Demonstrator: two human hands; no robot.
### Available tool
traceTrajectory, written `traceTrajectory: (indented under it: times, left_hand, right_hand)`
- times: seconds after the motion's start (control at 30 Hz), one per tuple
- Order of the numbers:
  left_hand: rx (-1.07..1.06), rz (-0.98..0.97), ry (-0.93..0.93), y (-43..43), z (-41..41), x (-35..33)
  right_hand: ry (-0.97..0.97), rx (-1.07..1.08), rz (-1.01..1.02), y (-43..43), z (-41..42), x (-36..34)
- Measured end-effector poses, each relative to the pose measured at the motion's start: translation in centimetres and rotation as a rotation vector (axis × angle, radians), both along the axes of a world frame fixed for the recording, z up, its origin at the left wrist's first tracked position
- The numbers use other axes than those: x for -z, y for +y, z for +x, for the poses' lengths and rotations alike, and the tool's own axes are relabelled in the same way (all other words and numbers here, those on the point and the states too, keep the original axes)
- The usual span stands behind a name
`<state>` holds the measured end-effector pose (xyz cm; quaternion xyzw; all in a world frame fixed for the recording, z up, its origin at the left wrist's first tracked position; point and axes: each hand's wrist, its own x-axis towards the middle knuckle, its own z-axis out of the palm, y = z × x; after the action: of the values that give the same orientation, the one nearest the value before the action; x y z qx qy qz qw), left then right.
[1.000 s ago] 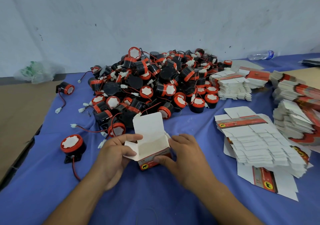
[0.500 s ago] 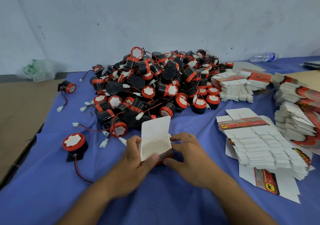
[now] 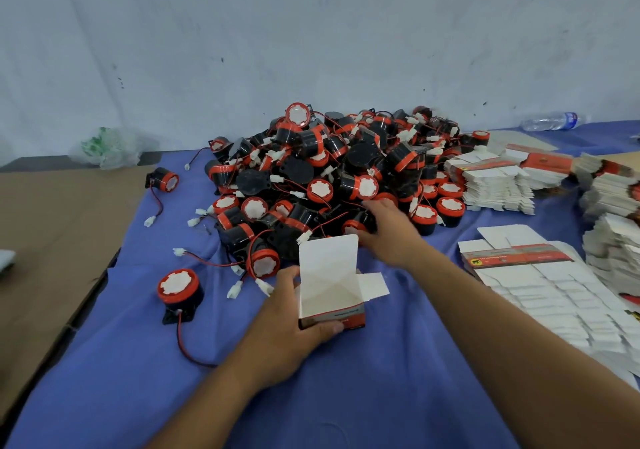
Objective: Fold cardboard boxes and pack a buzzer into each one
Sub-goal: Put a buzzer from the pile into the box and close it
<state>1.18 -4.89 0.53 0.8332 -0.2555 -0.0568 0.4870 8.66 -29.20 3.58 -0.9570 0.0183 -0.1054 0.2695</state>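
— Where was the box (image 3: 329, 286) at that moment?
— It stood upright on the blue cloth (image 3: 138, 362) that covered the tabletop, near the middle, just in front of the pile of buzzers (image 3: 311, 171). Its top was open. The lid flap stood straight up and a small side flap stuck out to the right.
— Which hand had it?
— The left hand (image 3: 284, 324). The thumb was curled round the printed lower front edge and the fingers (image 3: 289, 275) wrapped the left wall, so they were clamped on the box.
— And the right hand (image 3: 389, 232)?
— It was stretched past the box into the near edge of the pile and lay on the black-and-red buzzers there. Its fingers reached over them, but I could not tell whether they had closed on one or only touched.
— What else lay on the tabletop?
— A lone buzzer (image 3: 178, 289) stood to the left of the box, well apart, with its red wire trailing toward the person. Stacks of flat box blanks (image 3: 554, 293) lay fanned out on the right. A water bottle (image 3: 550, 121) lay on its side by the wall.
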Motion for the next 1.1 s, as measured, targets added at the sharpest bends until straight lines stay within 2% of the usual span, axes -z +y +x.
traceTrajectory:
  times: [0.07, 0.13, 0.3, 0.47, 0.57, 0.67, 0.73, 0.83, 0.9, 1.03, 1.1]
  left_hand:
    - [0.006, -0.001, -0.007, 0.0, 0.0, -0.1]
    - [0.009, -0.013, -0.012, -0.1, -0.1, -0.1]
    - [-0.015, -0.006, -0.026, -0.1, 0.1, 0.1]
    - [-0.029, 0.009, -0.042, 0.0, 0.1, 0.4]
    - [-0.024, 0.016, -0.032, -0.1, 0.0, 0.3]
    - [-0.002, 0.019, -0.051, -0.2, 0.0, 0.1]
    - [0.028, 0.002, -0.066, -0.4, -0.1, -0.2]
    - [0.057, -0.027, -0.122, -0.5, 0.1, -0.1]
    - [0.045, -0.013, -0.137, -0.5, 0.0, -0.1]
    - [0.115, 0.025, -0.239, -0.6, 0.0, -0.3]
    - [0.117, 0.062, -0.259, -0.6, 0.2, -0.1]
  right_hand:
    - [-0.004, -0.011, -0.104, 1.0, 0.9, 1.7]
    - [-0.058, 0.019, -0.050, 1.7, 0.7, 2.8]
    - [-0.217, 0.119, 0.631, 0.4, -3.0, 0.0]
    - [-0.446, 0.034, 1.051, 1.1, -8.1, -6.0]
    - [-0.491, -0.195, 1.278, 1.7, -10.2, -8.3]
    - [-0.302, -0.423, 1.362, 2.7, -11.5, -7.1]
    - [-0.159, -0.416, 1.209, 3.6, -11.9, -4.7]
    - [-0.129, -0.411, 0.561, 4.0, -11.9, -1.2]
    - [-0.171, -0.452, 0.285, 3.9, -11.6, -0.1]
    - [-0.230, -0.380, -0.006, 3.6, -11.2, 0.2]
    - [-0.215, -0.329, -0.023, 3.5, -11.2, 0.1]
